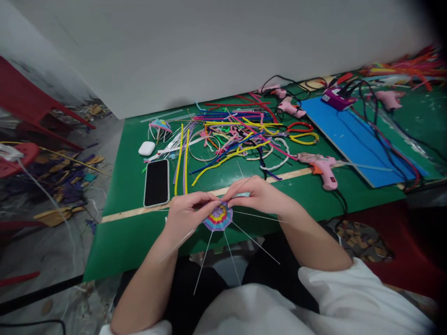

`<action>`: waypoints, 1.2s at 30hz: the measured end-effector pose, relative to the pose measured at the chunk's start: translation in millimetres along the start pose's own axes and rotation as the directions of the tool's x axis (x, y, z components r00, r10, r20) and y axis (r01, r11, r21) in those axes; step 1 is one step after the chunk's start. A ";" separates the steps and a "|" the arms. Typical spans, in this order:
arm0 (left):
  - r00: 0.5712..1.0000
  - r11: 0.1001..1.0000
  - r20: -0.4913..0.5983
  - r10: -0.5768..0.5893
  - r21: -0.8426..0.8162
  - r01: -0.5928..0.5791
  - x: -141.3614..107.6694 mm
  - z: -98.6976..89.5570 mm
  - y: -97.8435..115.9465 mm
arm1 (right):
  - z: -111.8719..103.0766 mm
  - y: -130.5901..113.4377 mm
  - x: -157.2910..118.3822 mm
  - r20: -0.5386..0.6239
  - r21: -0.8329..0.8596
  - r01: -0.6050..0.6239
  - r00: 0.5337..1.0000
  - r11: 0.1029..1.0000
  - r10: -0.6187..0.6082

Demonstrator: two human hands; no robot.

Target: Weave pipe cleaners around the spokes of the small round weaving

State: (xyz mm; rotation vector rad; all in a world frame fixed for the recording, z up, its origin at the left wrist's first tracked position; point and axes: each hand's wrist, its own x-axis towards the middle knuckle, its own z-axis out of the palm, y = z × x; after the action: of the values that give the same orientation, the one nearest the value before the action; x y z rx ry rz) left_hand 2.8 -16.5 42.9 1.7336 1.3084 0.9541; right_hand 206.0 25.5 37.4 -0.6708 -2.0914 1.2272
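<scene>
Pinching the woven disc point(219, 217) at its far rim, the left hand point(190, 213) has thumb and fingers closed. The right hand point(249, 194) is likewise closed there, its exact hold partly hidden. The disc sits above the bench's point(115, 246) near side, presumably so its radiating wires point(256, 243) stand clear. Coloured strips point(237, 152) lie beyond, apparently within reach; a glue gun point(326, 172) rests rightward, seemingly clear of the work.

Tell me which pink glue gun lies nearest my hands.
The frontmost pink glue gun, to the right of your right hand, with a pale stick reaching from its rear over the blue board; the other pink guns lie farther back.
</scene>
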 end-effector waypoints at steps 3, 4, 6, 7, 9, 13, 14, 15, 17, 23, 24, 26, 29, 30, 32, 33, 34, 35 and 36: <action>1.000 1.000 0.026 -0.015 0.014 0.014 0.8 -0.8 0.8 | -0.1 3.2 0.1 0.009 0.008 0.033 0.999 0.999 -0.033; 1.000 1.000 0.024 -0.019 0.013 0.019 0.7 -0.6 0.6 | 0.8 3.8 0.2 -0.006 -0.015 0.051 0.999 0.999 -0.051; 1.000 1.000 0.002 -0.022 0.016 0.022 0.0 0.0 0.2 | 3.4 4.2 0.2 -0.045 -0.092 0.093 0.994 0.991 -0.097; 1.000 1.000 -0.013 -0.018 0.025 0.019 -0.5 0.4 0.3 | 4.7 3.9 0.1 -0.064 -0.140 0.109 0.991 0.984 -0.119; 0.999 0.998 -0.042 -0.002 0.062 0.004 -1.8 1.2 1.5 | 6.9 2.5 -0.1 -0.093 -0.233 0.134 0.983 0.963 -0.159; 0.996 0.990 -0.086 0.031 0.143 -0.018 -4.0 2.3 5.6 | 8.5 -0.8 -0.8 -0.125 -0.348 0.150 0.971 0.925 -0.204; 0.995 0.988 -0.094 0.037 0.152 -0.022 -4.2 2.5 6.3 | 8.6 -1.3 -1.0 -0.127 -0.361 0.149 0.970 0.921 -0.207; 0.994 0.987 -0.098 0.040 0.158 -0.024 -4.3 2.6 6.6 | 8.6 -1.6 -1.2 -0.127 -0.366 0.148 0.970 0.919 -0.207; 0.994 0.986 -0.103 0.044 0.163 -0.027 -4.2 2.8 6.7 | 8.8 -1.9 -1.4 -0.124 -0.365 0.143 0.972 0.920 -0.200; 0.995 0.985 -0.089 0.036 0.174 -0.020 -3.4 2.6 5.6 | 9.4 -3.3 -1.5 -0.119 -0.342 0.124 0.977 0.932 -0.174; 0.995 0.984 -0.089 0.038 0.176 -0.022 -3.3 2.5 5.7 | 9.0 -3.4 -1.4 -0.120 -0.334 0.122 0.978 0.934 -0.171; 0.995 0.984 -0.091 0.049 0.175 -0.033 -3.1 2.2 5.9 | 7.7 -3.0 -1.1 -0.113 -0.305 0.119 0.981 0.945 -0.160; 0.994 0.985 -0.085 0.067 0.166 -0.052 -2.4 1.6 6.3 | 5.2 -1.8 -0.4 -0.092 -0.215 0.108 0.987 0.971 -0.130; 0.994 0.985 -0.084 0.070 0.165 -0.056 -2.1 1.5 6.2 | 4.7 -1.7 -0.1 -0.092 -0.184 0.105 0.988 0.977 -0.123; 0.994 0.985 -0.084 0.067 0.166 -0.053 -1.6 1.4 5.8 | 4.3 -2.3 0.4 -0.109 -0.154 0.095 0.988 0.983 -0.113; 0.995 0.984 -0.082 0.063 0.170 -0.049 -1.3 1.3 5.5 | 4.5 -3.0 0.7 -0.120 -0.159 0.094 0.986 0.983 -0.114; 0.996 0.984 -0.072 0.056 0.175 -0.043 -1.0 1.1 5.3 | 4.8 -3.8 0.8 -0.129 -0.173 0.094 0.985 0.980 -0.118; 0.997 0.982 -0.056 0.049 0.184 -0.038 -0.7 0.9 5.0 | 5.3 -4.6 0.9 -0.134 -0.193 0.095 0.983 0.977 -0.122; 0.998 0.980 -0.041 0.049 0.194 -0.040 -0.4 0.6 4.9 | 5.8 -5.3 0.9 -0.136 -0.217 0.096 0.982 0.971 -0.128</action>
State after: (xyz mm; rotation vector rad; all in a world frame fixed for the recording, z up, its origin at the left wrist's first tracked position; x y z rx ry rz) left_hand 5.3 -18.0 46.9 1.9050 1.4379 0.9218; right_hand 200.5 20.4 40.2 -0.7036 -2.1189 0.8748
